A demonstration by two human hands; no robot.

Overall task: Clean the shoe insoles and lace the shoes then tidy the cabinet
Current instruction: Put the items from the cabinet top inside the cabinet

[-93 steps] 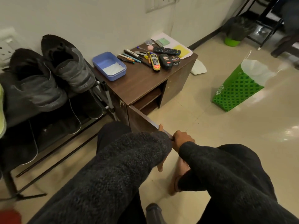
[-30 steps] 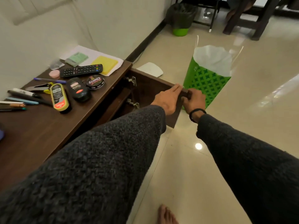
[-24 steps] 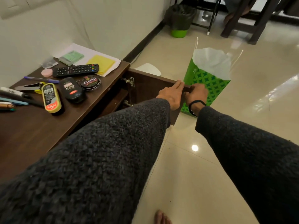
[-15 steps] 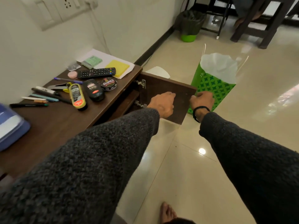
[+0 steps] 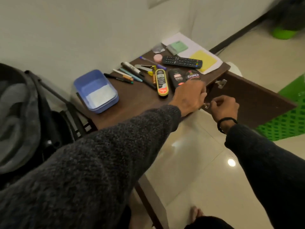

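Note:
The brown cabinet (image 5: 137, 101) stands against the wall with its right door (image 5: 252, 103) swung wide open. My left hand (image 5: 188, 96) reaches over the front corner of the top, fingers curled down over the edge. My right hand (image 5: 224, 107) is just right of it, fingers curled, fingertips pinching at a small metal hinge (image 5: 206, 105) inside the door. Dark shoes (image 5: 14, 116) sit on the rack at the left. The inside of the cabinet is hidden.
On the top lie a blue tub (image 5: 97, 91), several pens (image 5: 130, 76), a yellow polish tin (image 5: 161, 82), a black bottle (image 5: 176, 78), a round tin (image 5: 192, 75), a remote (image 5: 181, 62) and papers (image 5: 194, 48). A green bag (image 5: 283, 128) stands behind the door.
My view has swung left and risen above the cabinet. Both hands have left the door's outer edge and moved in to its hinge side at the cabinet's front corner.

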